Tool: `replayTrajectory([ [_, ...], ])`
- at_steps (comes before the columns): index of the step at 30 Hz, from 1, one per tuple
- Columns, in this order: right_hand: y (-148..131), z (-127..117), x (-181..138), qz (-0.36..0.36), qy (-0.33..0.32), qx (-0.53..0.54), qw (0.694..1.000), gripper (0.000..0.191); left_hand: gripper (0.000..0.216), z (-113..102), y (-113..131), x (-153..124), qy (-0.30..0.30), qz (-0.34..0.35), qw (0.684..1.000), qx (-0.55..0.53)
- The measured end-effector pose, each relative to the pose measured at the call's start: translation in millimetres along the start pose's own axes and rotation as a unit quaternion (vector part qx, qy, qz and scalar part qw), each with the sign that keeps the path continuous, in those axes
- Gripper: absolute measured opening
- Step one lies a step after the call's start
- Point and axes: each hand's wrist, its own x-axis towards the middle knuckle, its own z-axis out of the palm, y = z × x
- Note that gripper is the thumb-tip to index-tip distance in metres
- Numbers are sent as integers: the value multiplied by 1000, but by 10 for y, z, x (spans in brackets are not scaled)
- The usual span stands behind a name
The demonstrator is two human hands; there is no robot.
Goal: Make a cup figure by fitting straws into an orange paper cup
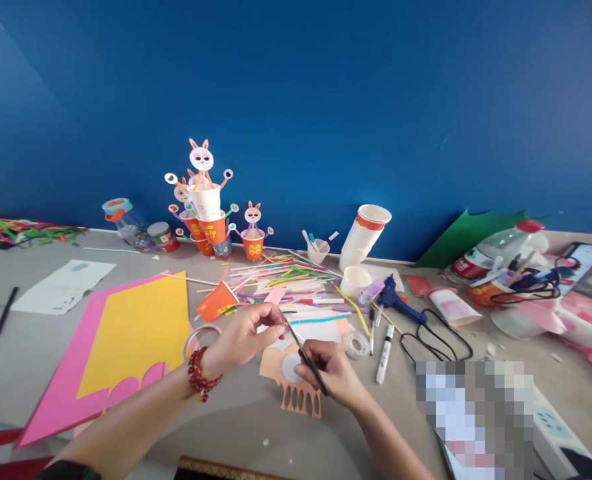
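Note:
My left hand [246, 335], with a red bead bracelet at the wrist, pinches a small white piece near the tip of a thin dark tool. My right hand [332, 372] is closed around that dark pen-like tool [310, 363], whose point angles up toward my left fingers. Under both hands lies an orange paper cutout [296, 393] with a white circle and dark oval marks. A roll of clear tape [200, 335] lies just left of my left hand.
Yellow and pink sheets [126, 340] lie at left. Behind are coloured straws [286, 277], paper-cup bunny figures [207, 207], a stack of cups [363, 237], a blue glue gun [395, 300], a marker [385, 345], a tape roll [357, 345] and a plastic bottle [501, 248].

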Motion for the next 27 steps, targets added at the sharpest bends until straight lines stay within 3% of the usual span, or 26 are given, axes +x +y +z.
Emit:
replayTrajectory([
  [27,-60,-1,5,14,23,-54,998,49,11,-59,69,3,17,23,998,48],
])
